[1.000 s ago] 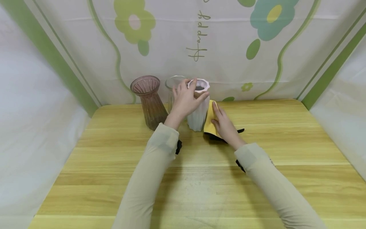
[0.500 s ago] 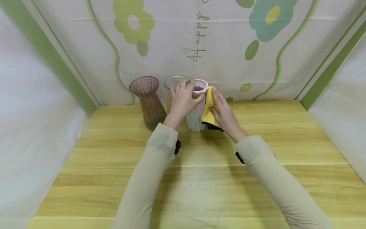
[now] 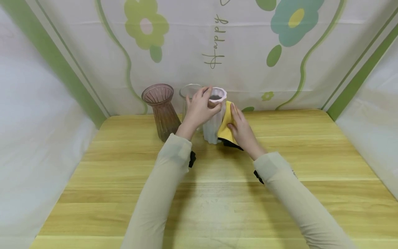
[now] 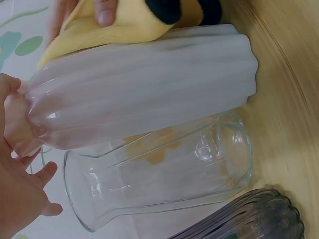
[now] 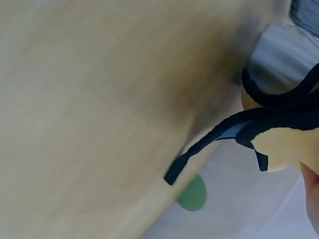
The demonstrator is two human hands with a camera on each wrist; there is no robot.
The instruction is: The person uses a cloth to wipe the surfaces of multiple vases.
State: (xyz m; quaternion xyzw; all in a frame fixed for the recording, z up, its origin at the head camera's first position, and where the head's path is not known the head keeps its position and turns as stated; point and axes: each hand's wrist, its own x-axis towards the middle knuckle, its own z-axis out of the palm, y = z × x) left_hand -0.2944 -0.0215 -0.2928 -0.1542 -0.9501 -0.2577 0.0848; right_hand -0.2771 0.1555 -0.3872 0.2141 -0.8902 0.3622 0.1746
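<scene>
A white fluted vase (image 3: 212,128) with a pale pink scalloped rim stands upright near the back of the table. My left hand (image 3: 199,109) grips it by the neck, thumb and fingers about the rim; in the left wrist view the hand (image 4: 22,191) has some fingers spread away from the glaze. On the vase's right side, my right hand (image 3: 244,131) holds a yellow cloth (image 3: 226,122) with black edging against the wall. That cloth (image 5: 284,144) hangs with its black border loose in the right wrist view, where only a little of the hand (image 5: 313,196) shows.
Just left of the white vase stands a clear glass vase (image 4: 164,179), partly behind my left hand in the head view. Farther left is a purple-brown ribbed glass vase (image 3: 164,117). A flower-printed curtain (image 3: 242,45) rises behind the wooden table (image 3: 217,214).
My right hand and the cloth rose along the vase's side toward the rim, then came partway back down. The left hand has kept its hold on the neck.
</scene>
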